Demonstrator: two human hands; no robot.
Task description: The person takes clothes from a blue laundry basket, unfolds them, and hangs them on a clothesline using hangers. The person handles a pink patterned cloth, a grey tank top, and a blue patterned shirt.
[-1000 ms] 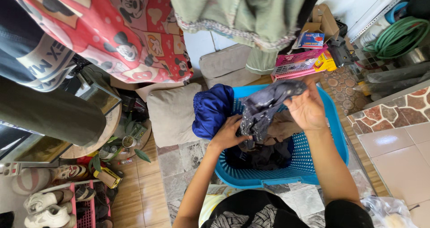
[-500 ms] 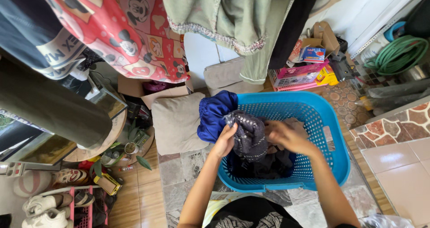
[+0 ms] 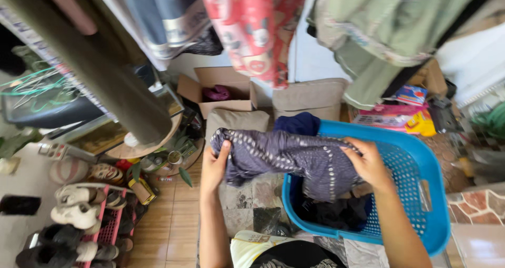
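I hold a dark grey-blue garment with rows of pale dots (image 3: pixel 284 160) stretched out between both hands. My left hand (image 3: pixel 214 168) grips its left edge, out over the floor beside the basket. My right hand (image 3: pixel 368 162) grips its right edge above the blue plastic laundry basket (image 3: pixel 415 165). Dark clothes (image 3: pixel 336 215) lie in the bottom of the basket, partly hidden by the garment. A deep blue cloth (image 3: pixel 297 125) hangs over the basket's far left rim.
Clothes hang overhead: a red cartoon-print cloth (image 3: pixel 252 26) and a green garment (image 3: pixel 389 26). Beige cushions (image 3: pixel 310 97) and an open cardboard box (image 3: pixel 218 89) lie behind the basket. A pink shoe rack (image 3: pixel 79 231) with several shoes stands at the lower left.
I lifted the dotted garment out of the basket and spread it wide; my left hand moved left, clear of the basket. The view swung left and down.
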